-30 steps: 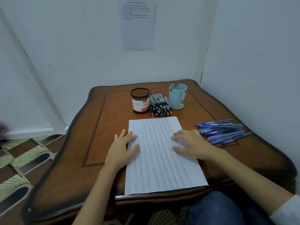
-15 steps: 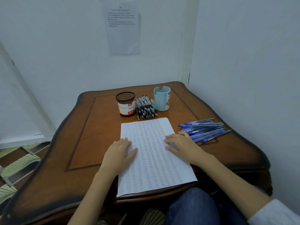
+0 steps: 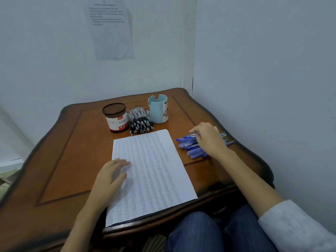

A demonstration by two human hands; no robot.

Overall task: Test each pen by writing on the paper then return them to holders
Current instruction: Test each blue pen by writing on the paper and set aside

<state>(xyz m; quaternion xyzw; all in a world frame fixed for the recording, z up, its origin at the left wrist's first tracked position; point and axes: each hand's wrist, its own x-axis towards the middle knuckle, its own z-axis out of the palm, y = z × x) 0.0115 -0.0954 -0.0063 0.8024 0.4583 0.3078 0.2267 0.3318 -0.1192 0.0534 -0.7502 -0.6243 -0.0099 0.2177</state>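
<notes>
A sheet of paper [image 3: 154,171] covered in handwritten lines lies in the middle of the wooden table [image 3: 69,153]. My left hand [image 3: 111,175] rests flat on the sheet's left edge, fingers straight. A pile of several blue pens [image 3: 190,145] lies to the right of the paper. My right hand [image 3: 209,139] is on top of that pile, its thumb and fingertips curled onto a blue pen [image 3: 188,136] at the pile's far side. At the back stand a dark mesh holder [image 3: 116,118] with a red and white label and a light blue holder [image 3: 159,109]. Several black pens [image 3: 141,120] lie heaped between them.
The table sits in a corner, with a wall close on the right and another behind. A printed sheet [image 3: 109,28] hangs on the back wall. My knees in blue jeans [image 3: 200,231] are under the table's near edge. Patterned floor [image 3: 5,179] shows at the left.
My right hand has left the paper and moved right onto the blue pen pile. My left hand stays on the paper. The view has shifted to the right.
</notes>
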